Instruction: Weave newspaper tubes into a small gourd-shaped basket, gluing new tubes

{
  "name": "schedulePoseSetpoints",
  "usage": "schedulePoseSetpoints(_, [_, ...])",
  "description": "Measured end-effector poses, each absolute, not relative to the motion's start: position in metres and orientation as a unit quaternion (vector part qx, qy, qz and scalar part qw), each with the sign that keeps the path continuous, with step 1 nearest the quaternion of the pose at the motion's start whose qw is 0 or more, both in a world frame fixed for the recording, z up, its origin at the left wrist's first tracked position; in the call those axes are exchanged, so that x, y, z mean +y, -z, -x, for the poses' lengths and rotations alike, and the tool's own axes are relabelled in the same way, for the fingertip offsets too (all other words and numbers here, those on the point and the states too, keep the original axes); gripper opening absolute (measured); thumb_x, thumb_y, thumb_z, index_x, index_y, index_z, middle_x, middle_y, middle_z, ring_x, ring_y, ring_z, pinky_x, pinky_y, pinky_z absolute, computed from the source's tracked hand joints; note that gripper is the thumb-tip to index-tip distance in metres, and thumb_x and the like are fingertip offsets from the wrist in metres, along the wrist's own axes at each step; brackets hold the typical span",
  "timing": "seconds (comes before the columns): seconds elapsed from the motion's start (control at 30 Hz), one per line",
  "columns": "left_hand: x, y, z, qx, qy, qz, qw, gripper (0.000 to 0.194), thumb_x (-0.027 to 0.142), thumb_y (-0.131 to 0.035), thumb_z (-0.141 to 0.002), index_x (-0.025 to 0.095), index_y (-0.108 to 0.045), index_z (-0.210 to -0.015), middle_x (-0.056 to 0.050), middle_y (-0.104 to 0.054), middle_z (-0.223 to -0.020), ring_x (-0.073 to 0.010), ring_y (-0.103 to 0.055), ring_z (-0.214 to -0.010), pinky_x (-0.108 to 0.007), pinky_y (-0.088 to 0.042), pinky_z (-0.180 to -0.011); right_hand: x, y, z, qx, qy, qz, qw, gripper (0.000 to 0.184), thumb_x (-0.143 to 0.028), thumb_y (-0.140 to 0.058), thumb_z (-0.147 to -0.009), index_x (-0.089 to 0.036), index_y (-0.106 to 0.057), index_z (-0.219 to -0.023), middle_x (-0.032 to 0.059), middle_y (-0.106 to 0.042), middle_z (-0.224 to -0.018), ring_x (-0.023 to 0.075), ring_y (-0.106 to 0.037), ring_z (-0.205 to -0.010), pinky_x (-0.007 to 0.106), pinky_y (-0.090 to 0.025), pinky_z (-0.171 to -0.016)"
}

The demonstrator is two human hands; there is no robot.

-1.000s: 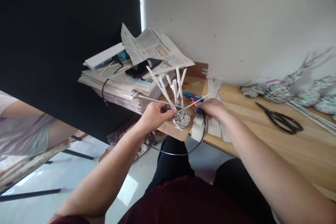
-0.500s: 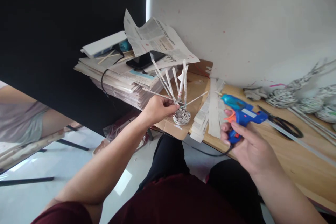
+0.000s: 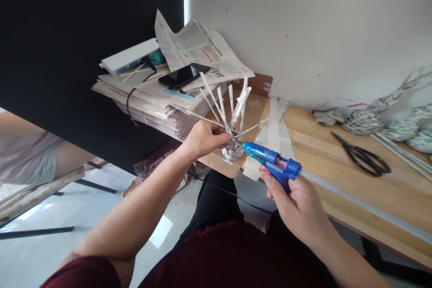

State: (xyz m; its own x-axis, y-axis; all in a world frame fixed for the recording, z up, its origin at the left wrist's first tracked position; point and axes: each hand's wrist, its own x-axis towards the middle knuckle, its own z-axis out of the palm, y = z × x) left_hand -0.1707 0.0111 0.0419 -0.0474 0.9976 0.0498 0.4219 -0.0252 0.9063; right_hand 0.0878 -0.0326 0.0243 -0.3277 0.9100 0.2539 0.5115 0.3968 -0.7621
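A small woven newspaper basket [image 3: 232, 149] stands at the table's near edge, with several rolled paper sticks [image 3: 221, 103] rising from it. My left hand [image 3: 205, 138] pinches its upper rim, where a paper stick meets the weave. My right hand [image 3: 297, 202] is wrapped round a blue hot glue gun [image 3: 273, 162], a long clear glue stick [image 3: 364, 204] trailing from its back. The gun's nozzle points left and is close to the basket's right side; whether it touches I cannot tell.
Behind the basket is a stack of newspapers [image 3: 158, 112] with a phone [image 3: 184, 75] and a white box [image 3: 130, 56] on top. Black scissors [image 3: 362, 155] and paper strips [image 3: 276, 126] lie on the wooden table [image 3: 313, 157]. Woven paper pieces [image 3: 362, 121] sit by the wall. Another person's leg [image 3: 74, 162] shows at left.
My right hand has brought the glue gun left and down to the basket, turning its nozzle toward the weave. My left hand keeps its pinch on the basket rim.
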Motion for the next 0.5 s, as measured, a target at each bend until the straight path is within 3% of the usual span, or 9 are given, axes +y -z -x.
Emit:
schedulePoseSetpoints(0.27, [0.0118,-0.0448,0.1670,0.597,-0.400,-0.601,0.350,0.022,0.034,-0.072,-0.080,0.015,-0.072,-0.071,-0.004,-0.071,-0.061,-0.0159,-0.069,-0.063,-0.028,-0.056,-0.062,-0.0305,-0.0223,-0.0868,-0.790,-0.246,0.464,0.316,0.029,-0.047,-0.052,-0.100,-0.021,-0.066,-0.106,0.0084,-0.074,-0.083,0.0252,-0.072,-0.075,0.039,-0.055,-0.068])
schedulePoseSetpoints(0.5, [0.0112,-0.0439,0.1669,0.593,-0.405,-0.603,0.348,0.023,0.036,-0.071,-0.080,0.016,-0.071,-0.070,-0.005,-0.072,-0.062,-0.0163,-0.069,-0.065,-0.028,-0.057,-0.063,-0.0298,-0.0234,-0.0862,-0.796,-0.234,0.459,0.316,0.031,-0.048,-0.051,-0.101,-0.021,-0.065,-0.107,0.0076,-0.072,-0.080,0.0251,-0.070,-0.073,0.036,-0.052,-0.064])
